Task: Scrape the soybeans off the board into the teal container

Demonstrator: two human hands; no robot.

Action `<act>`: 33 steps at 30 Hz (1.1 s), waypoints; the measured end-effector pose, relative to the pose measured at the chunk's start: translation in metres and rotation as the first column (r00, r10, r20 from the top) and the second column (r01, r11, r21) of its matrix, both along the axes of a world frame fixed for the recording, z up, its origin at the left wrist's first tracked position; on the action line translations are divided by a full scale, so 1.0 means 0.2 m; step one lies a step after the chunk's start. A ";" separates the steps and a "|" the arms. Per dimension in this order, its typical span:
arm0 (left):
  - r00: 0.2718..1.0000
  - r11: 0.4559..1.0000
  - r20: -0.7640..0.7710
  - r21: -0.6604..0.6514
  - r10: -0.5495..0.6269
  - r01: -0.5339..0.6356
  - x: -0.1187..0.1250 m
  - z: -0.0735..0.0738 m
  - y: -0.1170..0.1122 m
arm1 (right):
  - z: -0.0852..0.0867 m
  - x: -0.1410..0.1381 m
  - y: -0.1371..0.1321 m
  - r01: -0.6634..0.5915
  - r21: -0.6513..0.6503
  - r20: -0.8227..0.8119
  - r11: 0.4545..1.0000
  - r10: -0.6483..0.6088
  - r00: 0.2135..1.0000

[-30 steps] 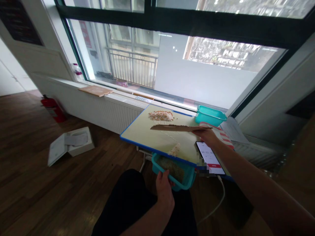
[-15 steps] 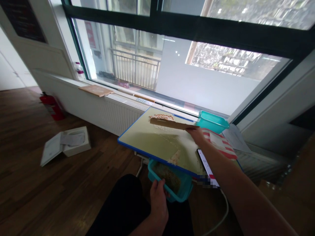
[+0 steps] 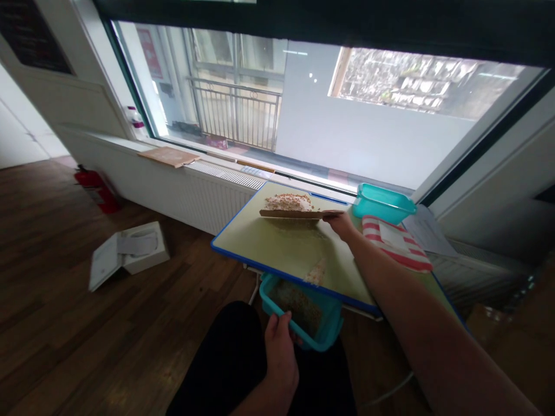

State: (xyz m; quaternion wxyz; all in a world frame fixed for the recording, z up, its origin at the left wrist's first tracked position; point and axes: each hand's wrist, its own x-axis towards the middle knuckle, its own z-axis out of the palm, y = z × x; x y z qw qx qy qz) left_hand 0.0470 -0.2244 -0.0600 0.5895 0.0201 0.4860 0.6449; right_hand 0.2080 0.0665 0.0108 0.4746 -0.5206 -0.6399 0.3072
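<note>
Poster point(image 3: 32, 37): ten o'clock in view (twelve = up the view), dark, marks too blurred to read.
Fire extinguisher point(image 3: 99, 190): nine o'clock, red, on the floor point(image 3: 52, 277). Label not legible.
White box point(image 3: 145, 248): between eight and nine, on the floor, open. No brand readable.
Surface point(image 3: 255, 245): pale top, blue rim, carries the loose grains.
Left hand point(image 3: 281, 346): curled closed, gripping the near rim of the lower bin.
Grain pile point(image 3: 288, 202): on the surface's far part, white with orange-brown bits. Twelve o'clock from left hand, between nine and ten from right hand; right hand is nearer.
Brown strip point(image 3: 295, 214): looks like cardboard, long axis about nine to three, broad edge facing the pile. Pile lies just beyond, on its twelve side. Can't tell if it touches pile or surface.
Lower bin point(image 3: 333, 323): teal, one o'clock from left hand, partly below the surface's near rim, grainy stuff inside.
Grain patch point(image 3: 315, 271): near rim of surface, seven o'clock from right hand, above the lower bin in view.
Right hand point(image 3: 340, 224): pinched closed on the strip's three o'clock end.
Far bin point(image 3: 384, 205): teal, two o'clock from right hand. No writing seen.
Striped cloth point(image 3: 396, 245): red-white, four o'clock from right hand, unmarked as far as visible.
</note>
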 end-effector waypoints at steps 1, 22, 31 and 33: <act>1.000 1.000 -0.001 -0.002 -0.004 0.004 0.00 0.00 0.00 | 0.00 0.00 0.00 -0.003 -0.005 -0.001 1.000 0.003 1.000; 0.998 0.998 0.007 -0.016 -0.056 0.056 0.02 0.05 -0.03 | 0.07 0.05 -0.18 -0.026 0.014 0.188 1.000 0.023 0.982; 0.997 0.997 0.006 0.009 -0.075 0.075 0.04 0.10 -0.06 | 0.11 0.11 -0.31 -0.040 0.045 0.187 0.998 0.031 0.982; 0.997 0.997 0.003 0.009 -0.080 0.080 0.04 0.10 -0.06 | 0.11 0.12 -0.32 -0.041 0.043 0.169 0.998 0.033 0.985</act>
